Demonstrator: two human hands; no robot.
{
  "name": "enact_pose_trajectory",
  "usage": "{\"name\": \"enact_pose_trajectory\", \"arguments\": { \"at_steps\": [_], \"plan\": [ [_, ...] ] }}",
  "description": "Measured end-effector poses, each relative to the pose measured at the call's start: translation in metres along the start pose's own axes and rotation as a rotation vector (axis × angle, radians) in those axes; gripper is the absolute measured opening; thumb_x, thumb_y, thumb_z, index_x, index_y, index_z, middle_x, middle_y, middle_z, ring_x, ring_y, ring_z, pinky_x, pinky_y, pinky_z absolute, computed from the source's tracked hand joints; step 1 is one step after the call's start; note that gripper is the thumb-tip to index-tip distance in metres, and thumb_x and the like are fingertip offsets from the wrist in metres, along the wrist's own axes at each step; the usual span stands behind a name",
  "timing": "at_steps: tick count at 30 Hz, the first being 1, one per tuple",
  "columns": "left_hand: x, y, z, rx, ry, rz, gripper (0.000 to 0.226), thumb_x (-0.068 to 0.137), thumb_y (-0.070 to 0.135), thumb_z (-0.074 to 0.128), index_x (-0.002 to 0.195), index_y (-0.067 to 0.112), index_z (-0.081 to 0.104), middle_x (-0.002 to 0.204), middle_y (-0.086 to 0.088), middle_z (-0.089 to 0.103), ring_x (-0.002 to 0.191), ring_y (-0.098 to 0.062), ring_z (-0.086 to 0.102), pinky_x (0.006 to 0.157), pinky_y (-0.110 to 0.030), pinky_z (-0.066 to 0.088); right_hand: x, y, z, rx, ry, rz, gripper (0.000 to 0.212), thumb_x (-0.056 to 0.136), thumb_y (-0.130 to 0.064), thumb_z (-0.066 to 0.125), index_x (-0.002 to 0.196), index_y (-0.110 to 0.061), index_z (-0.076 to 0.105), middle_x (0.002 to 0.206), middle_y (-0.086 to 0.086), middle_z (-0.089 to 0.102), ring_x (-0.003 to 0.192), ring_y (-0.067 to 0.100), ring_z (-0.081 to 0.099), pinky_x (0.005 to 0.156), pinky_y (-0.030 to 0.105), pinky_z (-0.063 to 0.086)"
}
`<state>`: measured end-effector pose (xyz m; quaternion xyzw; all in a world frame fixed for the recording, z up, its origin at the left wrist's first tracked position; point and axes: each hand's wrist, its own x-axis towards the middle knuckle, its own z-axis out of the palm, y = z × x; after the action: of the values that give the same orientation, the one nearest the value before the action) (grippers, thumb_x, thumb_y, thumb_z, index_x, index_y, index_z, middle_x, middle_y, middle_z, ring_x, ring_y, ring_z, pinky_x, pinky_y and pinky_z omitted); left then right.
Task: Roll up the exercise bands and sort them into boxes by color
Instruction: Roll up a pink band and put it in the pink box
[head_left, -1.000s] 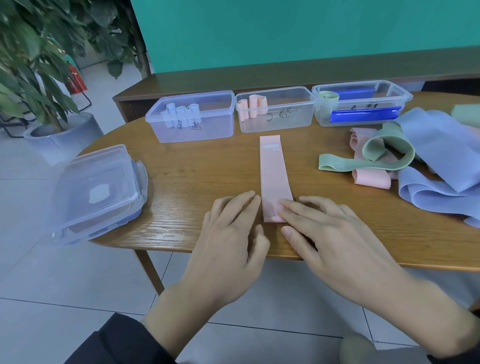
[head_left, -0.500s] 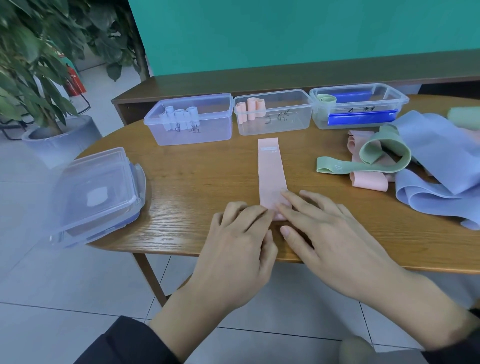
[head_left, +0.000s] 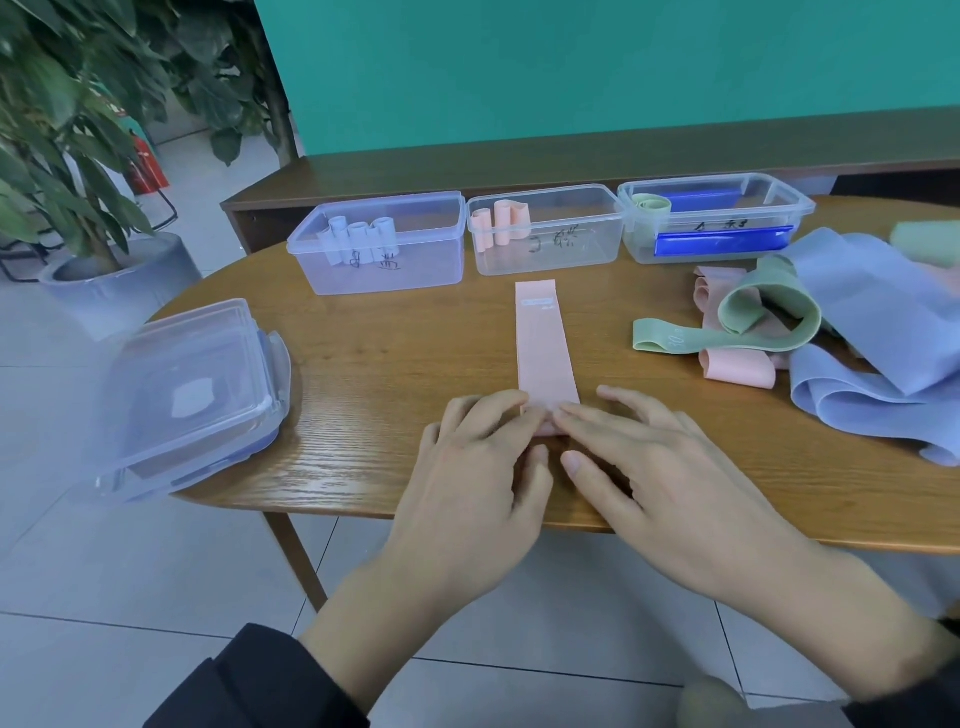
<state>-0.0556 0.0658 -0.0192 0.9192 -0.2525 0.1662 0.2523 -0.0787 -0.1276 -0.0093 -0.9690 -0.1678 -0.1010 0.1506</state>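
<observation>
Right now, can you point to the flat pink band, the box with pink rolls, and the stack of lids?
flat pink band (head_left: 543, 343), head view, middle of strip.
box with pink rolls (head_left: 566, 260), head view, front wall.
stack of lids (head_left: 192, 384), head view, top lid.

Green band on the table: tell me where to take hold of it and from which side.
Pinch the raised loop of the green band from above. It stands curled up off the table, while the flat tail lies flush on the wood. Come from the near-left side, since the blue bands crowd its right.
</observation>
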Motion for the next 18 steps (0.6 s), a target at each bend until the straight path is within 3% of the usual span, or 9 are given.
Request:
{"name": "enact_pose_trajectory", "arguments": {
  "at_steps": [4, 8, 11, 15, 18],
  "plan": [
    [0.000, -0.002, 0.005, -0.099, 0.115, 0.051, 0.031, 0.097, 0.026, 0.048, 0.119, 0.024, 0.070, 0.119, 0.014, 0.064, 0.113, -0.011, 0.055, 0.090, -0.041, 0.051, 0.004, 0.001, -0.004, 0.002, -0.057, 0.010, 0.071, 0.094, -0.063, 0.008, 0.153, -0.037, 0.039, 0.157, -0.025, 0.035, 0.151, 0.007, 0.015, 0.116, 0.033, 0.027],
    [0.001, -0.005, 0.008, -0.015, 0.092, 0.100, 0.039, 0.096, 0.018, 0.040, 0.122, 0.016, 0.069, 0.120, 0.008, 0.064, 0.111, -0.016, 0.055, 0.088, -0.042, 0.053, 0.009, 0.001, -0.008, 0.019, -0.098, 0.022, 0.057, 0.102, -0.057, 0.022, 0.154, -0.039, 0.035, 0.159, -0.026, 0.029, 0.152, 0.007, 0.011, 0.119, 0.032, 0.021],
    [0.003, -0.007, 0.006, -0.016, 0.058, 0.100, 0.046, 0.094, 0.017, 0.034, 0.126, 0.018, 0.067, 0.124, 0.008, 0.063, 0.115, -0.017, 0.053, 0.090, -0.043, 0.053, 0.010, 0.002, -0.007, 0.003, -0.111, 0.020, 0.059, 0.102, -0.058, 0.019, 0.157, -0.038, 0.030, 0.161, -0.025, 0.025, 0.152, 0.006, 0.009, 0.121, 0.032, 0.019],
    [0.006, -0.011, 0.005, -0.009, 0.016, 0.086, 0.054, 0.091, 0.018, 0.028, 0.129, 0.020, 0.065, 0.127, 0.010, 0.062, 0.118, -0.017, 0.050, 0.092, -0.044, 0.051, 0.005, 0.003, -0.002, 0.097, 0.019, -0.004, 0.061, 0.100, -0.059, 0.020, 0.149, -0.033, 0.046, 0.152, -0.020, 0.045, 0.148, 0.006, 0.025, 0.117, 0.037, 0.034],
    [0.009, -0.012, 0.007, -0.012, 0.010, 0.079, 0.055, 0.089, 0.018, 0.027, 0.129, 0.021, 0.065, 0.126, 0.012, 0.062, 0.119, -0.017, 0.049, 0.093, -0.045, 0.051, 0.005, 0.005, -0.001, 0.098, 0.012, -0.012, 0.064, 0.099, -0.060, 0.020, 0.149, -0.033, 0.048, 0.150, -0.020, 0.047, 0.147, 0.003, 0.025, 0.117, 0.036, 0.035]
  ]
}}
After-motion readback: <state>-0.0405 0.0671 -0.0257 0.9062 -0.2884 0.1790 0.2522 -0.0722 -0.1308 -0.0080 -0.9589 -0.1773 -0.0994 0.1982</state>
